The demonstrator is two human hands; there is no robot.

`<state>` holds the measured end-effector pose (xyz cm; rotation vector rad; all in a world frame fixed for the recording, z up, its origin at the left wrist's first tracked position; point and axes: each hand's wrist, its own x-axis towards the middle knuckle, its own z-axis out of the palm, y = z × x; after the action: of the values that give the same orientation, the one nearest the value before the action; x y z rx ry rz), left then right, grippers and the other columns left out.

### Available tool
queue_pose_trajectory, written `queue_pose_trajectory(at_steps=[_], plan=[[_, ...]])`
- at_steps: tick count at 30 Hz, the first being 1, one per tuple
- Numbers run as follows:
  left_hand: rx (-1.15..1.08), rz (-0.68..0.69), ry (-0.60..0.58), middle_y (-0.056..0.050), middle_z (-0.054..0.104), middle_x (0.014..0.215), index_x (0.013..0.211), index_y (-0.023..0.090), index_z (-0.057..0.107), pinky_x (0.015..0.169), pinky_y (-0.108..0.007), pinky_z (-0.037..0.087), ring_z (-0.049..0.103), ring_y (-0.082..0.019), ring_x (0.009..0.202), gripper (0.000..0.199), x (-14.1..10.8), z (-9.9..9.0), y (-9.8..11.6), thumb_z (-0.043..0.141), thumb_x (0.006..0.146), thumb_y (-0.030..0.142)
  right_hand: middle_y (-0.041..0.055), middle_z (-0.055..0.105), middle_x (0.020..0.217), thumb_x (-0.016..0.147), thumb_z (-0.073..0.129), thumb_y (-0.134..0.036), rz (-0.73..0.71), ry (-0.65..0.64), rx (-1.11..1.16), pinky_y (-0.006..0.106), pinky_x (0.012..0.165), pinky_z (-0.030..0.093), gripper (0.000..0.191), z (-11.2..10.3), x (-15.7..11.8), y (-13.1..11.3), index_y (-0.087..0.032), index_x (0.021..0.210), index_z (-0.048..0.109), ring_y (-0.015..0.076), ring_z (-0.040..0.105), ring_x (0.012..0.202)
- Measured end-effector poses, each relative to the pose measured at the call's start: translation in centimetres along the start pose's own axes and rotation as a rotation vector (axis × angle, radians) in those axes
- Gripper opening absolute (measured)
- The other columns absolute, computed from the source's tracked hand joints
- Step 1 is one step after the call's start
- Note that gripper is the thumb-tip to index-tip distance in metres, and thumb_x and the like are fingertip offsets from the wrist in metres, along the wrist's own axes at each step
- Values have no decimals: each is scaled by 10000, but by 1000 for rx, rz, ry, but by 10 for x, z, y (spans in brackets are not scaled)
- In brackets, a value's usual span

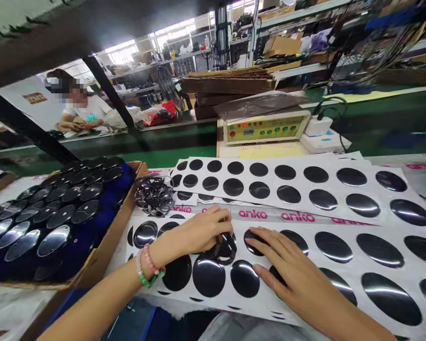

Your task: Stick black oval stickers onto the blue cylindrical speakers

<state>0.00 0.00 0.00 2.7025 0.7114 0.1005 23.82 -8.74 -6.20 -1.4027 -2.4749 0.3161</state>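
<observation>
- Left hand [191, 234], fingers [216, 219] pinching a dark plastic ring [226, 248] on the sticker sheet [230, 303]
- Right hand [298, 270], fingers [266, 239] spread over a glossy black domed sticker [250, 233]
- Loose rings [154, 195] piled beside a cardboard tray [106, 251] of black discs [53, 240]

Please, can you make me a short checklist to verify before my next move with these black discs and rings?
1. Left hand holds the dark ring: ok.
2. Right hand rests on the white sheet, fingers spread: ok.
3. Pile of spare rings lies beside the sheet, near the left hand: ok.
4. Black discs in the cardboard tray are free from scratches: cannot tell, glare hides their surfaces.
5. Black disc below the left hand is undamaged: cannot tell, glare again.
</observation>
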Motion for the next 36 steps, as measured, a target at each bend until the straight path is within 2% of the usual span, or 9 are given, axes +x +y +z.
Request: queue_pose_trajectory(at_steps=[4, 9, 11, 13, 17, 26, 31, 33, 36], plan=[[-263, -8, 99, -50, 582, 1021, 862, 185, 538, 921, -331, 418, 475, -193, 1049, 365, -27, -20, -2, 397, 685, -102, -6, 405, 1441, 940, 390, -462, -11, 9, -1, 498, 1013, 442, 443, 0, 2, 0, -315, 1356, 431, 249, 402, 1301], [-567, -329, 412, -6, 568, 905, 853, 213, 428, 811, -286, 450, 547, -175, 969, 217, -88, -45, 2, 500, 794, 16, 24, 438, 1416, 922, 444, -433, -48, 95, -28, 505, 1006, 443, 438, 0, -1, 3, -292, 1337, 448, 265, 436, 1274], [-566, -393, 319, 10, 547, 899, 873, 225, 393, 743, -263, 455, 555, -153, 865, 250, -94, -42, 15, 519, 778, 32, 48, 476, 1381, 916, 463, -394, -77, 149, -31, 514, 1012, 430, 408, -2, 2, -2, -266, 1303, 478, 272, 457, 1252], [-456, -378, 111, 22, 534, 903, 899, 233, 401, 701, -251, 445, 538, -135, 781, 315, -85, -29, 31, 496, 719, -8, 61, 505, 1344, 915, 465, -348, -101, 172, 4, 484, 1000, 446, 371, -3, 9, -12, -256, 1273, 496, 261, 478, 1226], [-128, -262, -123, -31, 502, 1137, 1160, 248, 377, 768, -294, 456, 543, -178, 898, 630, -54, 0, 49, 398, 612, -62, 60, 515, 1303, 925, 433, -269, -108, 121, 131, 389, 929, 501, 303, 2, 22, -31, -266, 1217, 513, 215, 495, 1181], [109, -196, -154, -51, 552, 995, 1025, 181, 434, 744, -302, 460, 496, -209, 923, 473, -39, 14, 37, 380, 618, -55, 69, 501, 1299, 907, 465, -295, -71, 101, 121, 446, 907, 488, 315, 12, 23, -27, -283, 1218, 509, 241, 493, 1151], [61, -217, -159, -29, 532, 927, 928, 197, 463, 692, -288, 416, 466, -202, 885, 436, -56, -1, 46, 399, 585, -63, 63, 498, 1320, 918, 454, -323, -60, 80, 115, 440, 915, 493, 316, 11, 21, -25, -285, 1226, 511, 238, 493, 1168], [-79, -275, -79, 6, 513, 905, 888, 217, 449, 715, -263, 400, 455, -175, 889, 425, -77, -17, 50, 428, 584, -79, 57, 492, 1336, 922, 451, -340, -61, 81, 100, 448, 926, 490, 329, 10, 18, -21, -290, 1243, 502, 241, 487, 1182], [-241, -404, 171, 24, 485, 968, 789, 215, 388, 762, -229, 395, 466, -133, 901, 295, -105, -39, 50, 525, 705, -32, 55, 495, 1336, 918, 464, -340, -88, 87, 93, 451, 938, 486, 343, 6, 15, -17, -285, 1255, 493, 242, 483, 1190]])
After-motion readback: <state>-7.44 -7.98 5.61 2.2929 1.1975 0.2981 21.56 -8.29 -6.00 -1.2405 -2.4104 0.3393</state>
